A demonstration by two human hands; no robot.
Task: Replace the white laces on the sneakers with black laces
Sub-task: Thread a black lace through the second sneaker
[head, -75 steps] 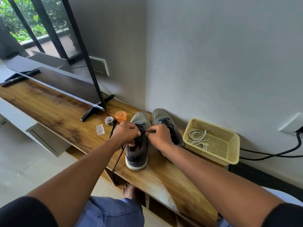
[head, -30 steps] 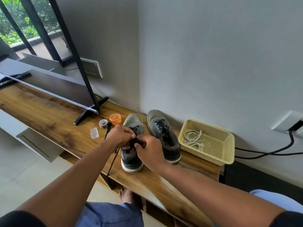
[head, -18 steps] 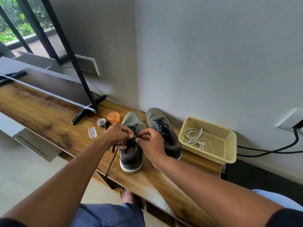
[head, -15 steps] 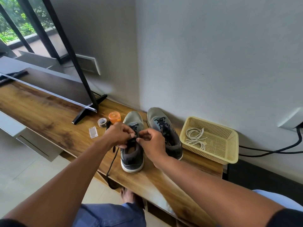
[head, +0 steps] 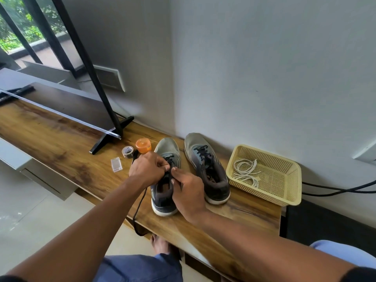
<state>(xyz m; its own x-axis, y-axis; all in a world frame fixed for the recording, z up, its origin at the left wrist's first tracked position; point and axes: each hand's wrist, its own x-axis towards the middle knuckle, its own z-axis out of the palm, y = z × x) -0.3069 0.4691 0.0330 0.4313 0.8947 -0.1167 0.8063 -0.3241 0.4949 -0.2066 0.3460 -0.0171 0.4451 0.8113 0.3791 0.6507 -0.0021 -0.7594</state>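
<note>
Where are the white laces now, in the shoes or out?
Out. The white laces lie coiled in the yellow basket, and both shoes show only black lace: the right shoe and the left shoe.

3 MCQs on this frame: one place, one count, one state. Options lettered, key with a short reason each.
1. Where do the white laces lie?
A. in the yellow basket
B. on the floor
C. on the TV stand

2. How many sneakers stand on the wooden shelf?
A. one
B. two
C. three

3. Which sneaker are the hands working on?
A. neither
B. right sneaker
C. left sneaker

Key: 1 A, they are coiled inside the basket. 2 B, a pair stands side by side. 3 C, left hand and right hand pinch the black lace over it.
</note>
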